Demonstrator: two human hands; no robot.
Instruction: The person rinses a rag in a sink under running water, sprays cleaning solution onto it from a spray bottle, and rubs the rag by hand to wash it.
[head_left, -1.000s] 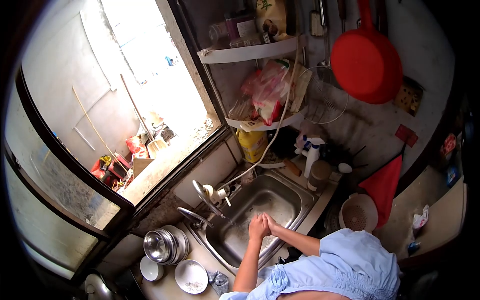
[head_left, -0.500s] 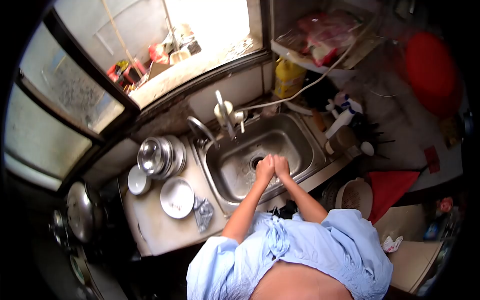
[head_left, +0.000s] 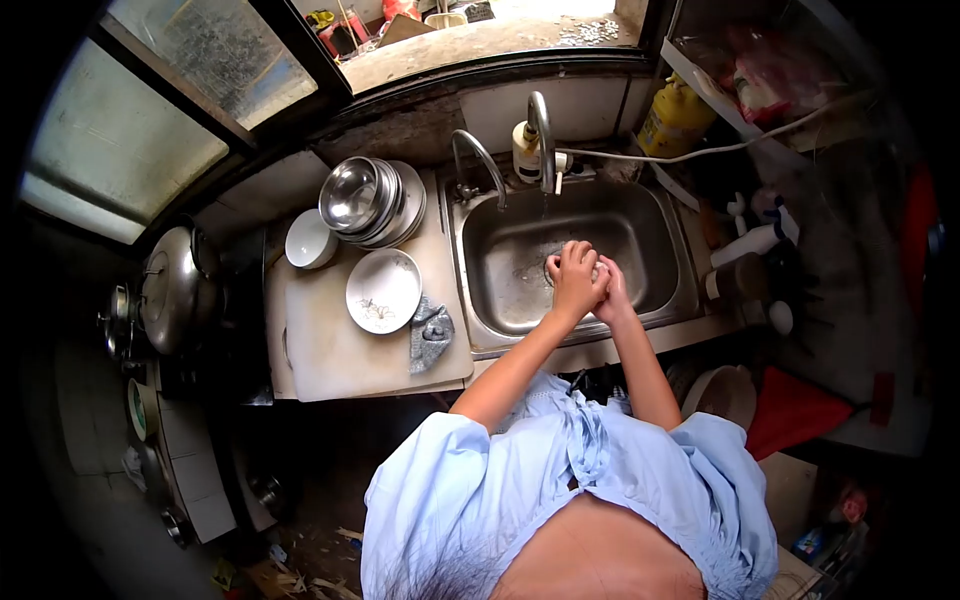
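Both hands are pressed together over the steel sink (head_left: 490,290), near its front side. My left hand (head_left: 577,278) lies across the other with bent fingers. My right hand (head_left: 615,292) is cupped against it from the right. A small pale patch shows between the palms, too little to name. Water runs thinly from the curved faucet (head_left: 541,130) behind the hands. Another slim curved spout (head_left: 480,150) stands to its left. Part of the drain is hidden by the left hand.
Left of the sink, a white cutting board (head_left: 330,345) carries a floral plate (head_left: 384,290) and grey cloth (head_left: 430,335). Steel bowls (head_left: 350,195) are stacked behind, beside a white bowl (head_left: 311,240). A lidded pot (head_left: 172,290) stands far left. Bottles (head_left: 750,245) line the right.
My view has tilted down and left, so the sink appears higher and farther right. The hands have shifted from side by side to the left overlapping the right.
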